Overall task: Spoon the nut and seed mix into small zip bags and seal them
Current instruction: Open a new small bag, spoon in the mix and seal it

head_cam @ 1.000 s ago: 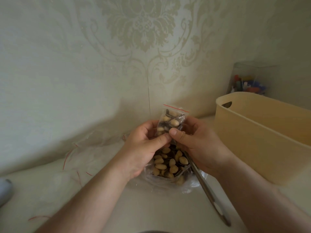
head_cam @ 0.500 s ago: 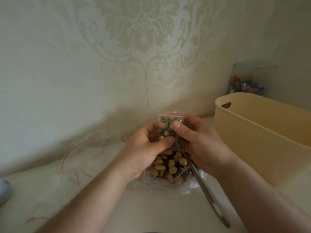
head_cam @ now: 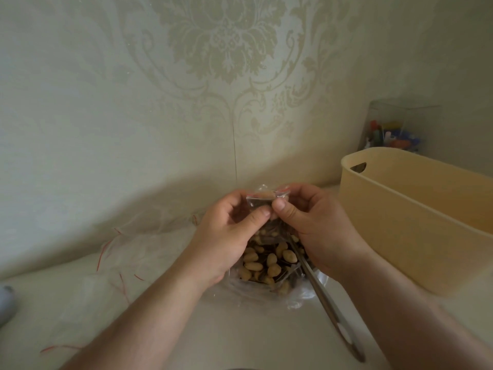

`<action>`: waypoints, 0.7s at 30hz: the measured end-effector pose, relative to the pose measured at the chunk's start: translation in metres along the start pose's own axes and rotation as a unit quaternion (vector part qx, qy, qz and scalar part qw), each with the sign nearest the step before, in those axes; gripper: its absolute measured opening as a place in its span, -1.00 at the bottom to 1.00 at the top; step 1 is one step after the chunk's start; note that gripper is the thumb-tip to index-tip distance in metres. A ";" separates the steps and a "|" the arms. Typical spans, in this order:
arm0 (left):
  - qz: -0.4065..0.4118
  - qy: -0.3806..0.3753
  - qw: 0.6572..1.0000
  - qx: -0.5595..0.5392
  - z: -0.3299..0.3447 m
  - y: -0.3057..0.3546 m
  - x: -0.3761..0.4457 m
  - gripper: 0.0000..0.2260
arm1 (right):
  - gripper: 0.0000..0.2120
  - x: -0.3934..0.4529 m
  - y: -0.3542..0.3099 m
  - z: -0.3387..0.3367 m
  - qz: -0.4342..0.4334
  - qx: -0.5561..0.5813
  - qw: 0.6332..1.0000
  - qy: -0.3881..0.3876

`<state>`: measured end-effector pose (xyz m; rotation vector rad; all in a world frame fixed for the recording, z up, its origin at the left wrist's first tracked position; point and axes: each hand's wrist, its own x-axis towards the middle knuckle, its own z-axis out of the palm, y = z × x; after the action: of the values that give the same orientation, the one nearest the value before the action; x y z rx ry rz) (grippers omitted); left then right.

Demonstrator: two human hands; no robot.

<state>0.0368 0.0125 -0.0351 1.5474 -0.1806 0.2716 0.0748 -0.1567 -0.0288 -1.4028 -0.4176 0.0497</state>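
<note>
A small clear zip bag [head_cam: 262, 197] with a red strip along its top is held upright between both hands, nuts showing through it. My left hand [head_cam: 226, 236] and my right hand [head_cam: 312, 228] pinch its top, thumbs side by side on the near face. Most of the small bag is hidden by my fingers. Below the hands lies the open plastic bag of nut and seed mix [head_cam: 269, 263]. A metal spoon [head_cam: 328, 305] lies with its bowl in the mix and its handle pointing toward me at the right.
A beige plastic tub [head_cam: 416, 222] stands at the right. Behind it is a clear container [head_cam: 394, 129] with colourful items. Several empty zip bags [head_cam: 128, 252] lie at the left by the patterned wall. A grey object [head_cam: 6, 303] sits at the left edge.
The small bag has sunk lower between my hands. Both thumbs have moved up from its middle to its top strip, so less of the bag shows.
</note>
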 end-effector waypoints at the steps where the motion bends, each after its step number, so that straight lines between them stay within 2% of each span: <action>1: -0.003 0.004 1.000 -0.004 -0.001 0.000 0.001 -0.83 | -0.70 0.000 0.000 -0.001 0.007 0.008 1.000 -0.012; 3: -0.013 0.010 1.000 -0.018 -0.002 0.000 0.001 -0.84 | -0.70 0.000 -0.001 -0.002 0.020 0.016 0.999 -0.035; 7: -0.027 0.002 0.999 -0.025 -0.002 0.003 0.000 -0.85 | -0.84 -0.001 -0.005 -0.001 0.046 0.045 0.997 -0.034; 10: -0.021 0.001 0.999 0.030 -0.002 0.002 -0.001 -0.89 | -0.88 -0.002 -0.009 0.001 0.072 0.046 0.996 -0.016; 15: -0.034 0.020 0.996 0.080 0.002 0.006 -0.002 -0.82 | -0.97 -0.001 -0.008 0.000 0.094 0.019 0.995 -0.024; 21: -0.047 0.051 0.993 0.094 0.004 0.004 -0.001 -0.88 | -0.84 -0.001 -0.008 0.002 0.151 -0.007 0.988 -0.038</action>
<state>0.0350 0.0089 -0.0314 1.7186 -0.0021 0.2992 0.0715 -0.1568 -0.0215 -1.4720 -0.2642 0.3491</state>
